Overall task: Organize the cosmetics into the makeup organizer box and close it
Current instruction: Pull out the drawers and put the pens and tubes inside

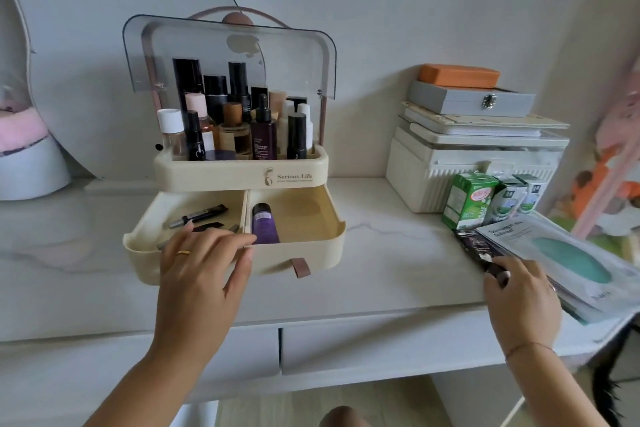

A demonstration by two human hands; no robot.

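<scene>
The cream makeup organizer box [242, 177] stands on the white counter with its smoky clear lid [145, 52] raised. Several bottles [235, 121] fill its top tray. Its drawer [318, 246] is pulled out; a purple tube [265, 224] lies in the right half and dark slim sticks [201, 213] in the left half. My left hand [204, 263] rests spread on the drawer's front edge, holding nothing. My right hand [519, 291] presses on a stack of sheet-mask packets [568, 260] at the counter's right edge, fingers on a dark packet [474, 243].
A white storage case [433, 163] with a grey latch box [471, 99] and an orange block [459, 74] stacked on it stands at the back right. Green cartons [467, 199] stand in front of it. A round mirror [20, 28] and pink item sit far left.
</scene>
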